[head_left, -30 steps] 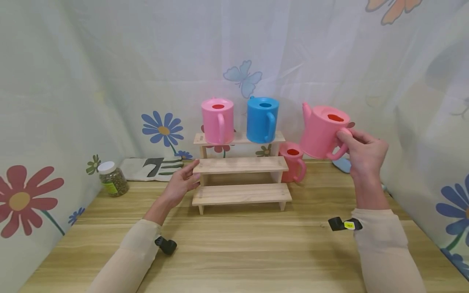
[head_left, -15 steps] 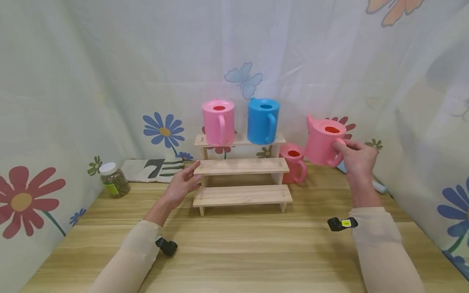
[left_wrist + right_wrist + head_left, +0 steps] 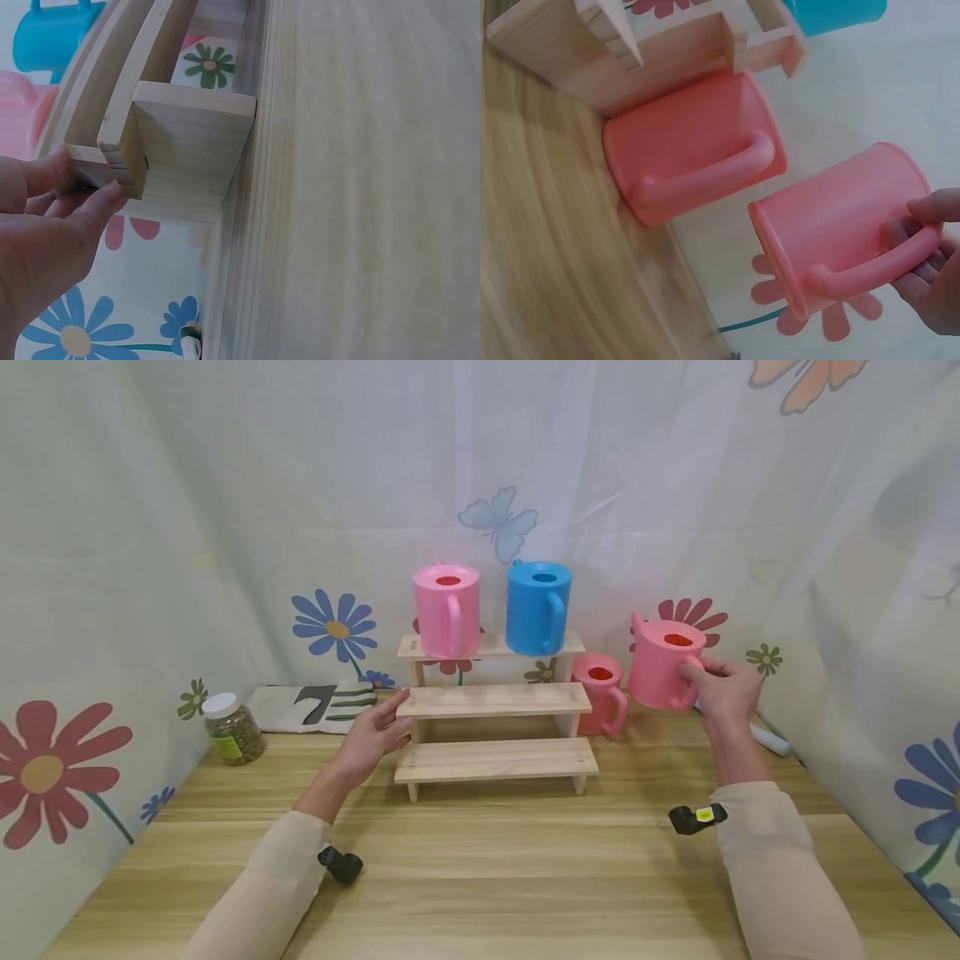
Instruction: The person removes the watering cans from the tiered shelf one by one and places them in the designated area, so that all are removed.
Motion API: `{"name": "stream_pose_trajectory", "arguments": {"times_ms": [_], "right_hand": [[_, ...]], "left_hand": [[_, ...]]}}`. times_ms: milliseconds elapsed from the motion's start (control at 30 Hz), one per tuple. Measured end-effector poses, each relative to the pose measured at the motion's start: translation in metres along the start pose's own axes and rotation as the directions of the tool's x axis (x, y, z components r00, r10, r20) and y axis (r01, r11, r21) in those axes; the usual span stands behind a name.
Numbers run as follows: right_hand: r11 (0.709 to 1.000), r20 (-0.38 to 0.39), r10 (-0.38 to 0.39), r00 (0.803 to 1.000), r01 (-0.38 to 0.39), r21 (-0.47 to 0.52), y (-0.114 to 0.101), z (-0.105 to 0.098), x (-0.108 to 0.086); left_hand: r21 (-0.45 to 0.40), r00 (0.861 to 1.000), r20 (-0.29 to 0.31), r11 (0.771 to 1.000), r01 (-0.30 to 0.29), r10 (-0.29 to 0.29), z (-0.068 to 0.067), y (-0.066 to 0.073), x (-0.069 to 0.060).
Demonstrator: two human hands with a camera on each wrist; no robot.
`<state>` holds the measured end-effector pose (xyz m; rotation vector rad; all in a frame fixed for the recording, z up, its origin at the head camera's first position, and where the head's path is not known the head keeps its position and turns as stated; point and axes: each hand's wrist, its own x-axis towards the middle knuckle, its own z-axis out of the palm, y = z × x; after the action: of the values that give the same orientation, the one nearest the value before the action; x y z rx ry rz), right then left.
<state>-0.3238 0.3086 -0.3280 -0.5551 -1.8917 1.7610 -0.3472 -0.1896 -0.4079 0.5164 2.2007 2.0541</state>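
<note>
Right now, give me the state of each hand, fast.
Left hand: holding the wooden stand at its side.
Right hand: holding a pink watering can by its handle.

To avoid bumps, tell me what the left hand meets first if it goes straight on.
The wooden stand, at the left end of its middle step; the left hand seems to be touching it there.

The watering cans (image 3: 654, 670) are pink with red openings (image 3: 679, 641), one other (image 3: 536, 614) blue; the stepped wooden stand (image 3: 495, 700) pale-grained; the counter (image 3: 517, 877) streaked tan; the white curtain (image 3: 315, 468) printed with red and blue flowers (image 3: 337, 627).
</note>
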Motion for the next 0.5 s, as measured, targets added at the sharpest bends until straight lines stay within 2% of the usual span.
{"name": "stream_pose_trajectory", "arguments": {"times_ms": [233,500], "right_hand": [[0.996,0.008,0.006,1.0,-0.005,-0.091,0.021,0.001,0.012],[0.994,0.019,-0.001,1.0,0.003,-0.109,0.036,0.004,0.02]], "left_hand": [[-0.004,1.0,0.004,1.0,-0.004,0.004,-0.001,-0.001,0.0],[-0.012,1.0,0.007,1.0,-0.005,0.005,-0.001,0.0,0.001]]}}
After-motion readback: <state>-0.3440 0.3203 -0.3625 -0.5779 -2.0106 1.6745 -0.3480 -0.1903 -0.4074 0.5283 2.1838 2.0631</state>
